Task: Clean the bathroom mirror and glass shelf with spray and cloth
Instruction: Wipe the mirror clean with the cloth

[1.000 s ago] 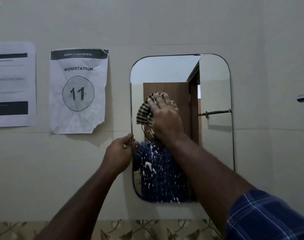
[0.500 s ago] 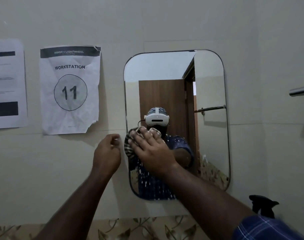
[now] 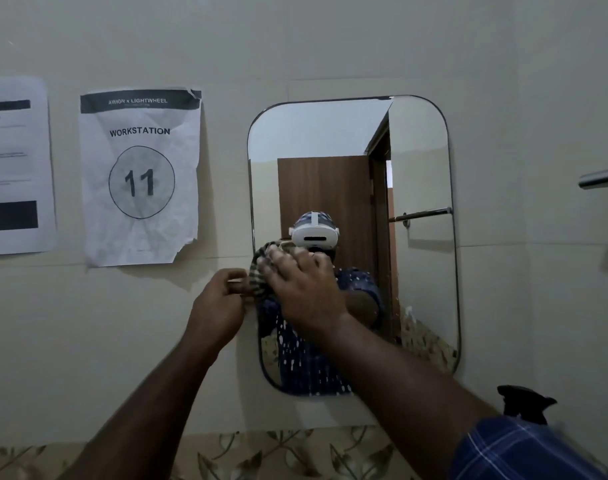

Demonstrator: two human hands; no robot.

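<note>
The mirror hangs centre frame on the wall, and the right hand presses a striped cloth flat against its left edge, fingers spread over the fabric. The left hand sits just beside that edge, fingers curled, pinching at the rim or the cloth's corner, hard to tell which. White droplets speckle the lower glass, so firm overlapping strokes downward should catch them. At lower right, the spray bottle's black trigger head peeks in; its contents aren't visible. No glass shelf in sight.
</note>
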